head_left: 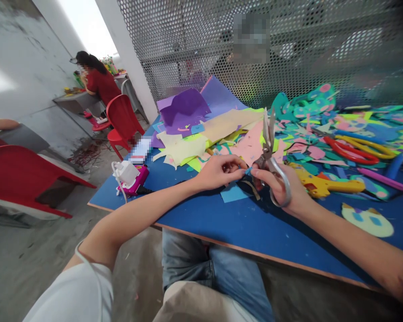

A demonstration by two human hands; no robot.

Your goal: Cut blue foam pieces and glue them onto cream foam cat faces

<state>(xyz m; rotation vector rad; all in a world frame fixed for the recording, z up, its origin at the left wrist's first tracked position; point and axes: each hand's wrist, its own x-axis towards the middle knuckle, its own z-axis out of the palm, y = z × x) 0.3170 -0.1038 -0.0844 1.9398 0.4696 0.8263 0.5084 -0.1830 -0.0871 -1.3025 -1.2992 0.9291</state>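
Observation:
Over the blue table, my left hand is closed, its thumb and index finger pinching a small blue scrap. My right hand has its fingers through the handles of metal scissors, whose blades point up and away, slightly apart. The right thumb and fingertips meet the same scrap beside the left ones. Below the hands lies a light blue sheet piece, with a thin curved strip near it.
Coloured sheets and many offcuts cover the table's back. Right are red-handled scissors, a yellow glue-gun-like tool and a pale cutout. A white plug adapter sits left. A person sits beyond red chairs.

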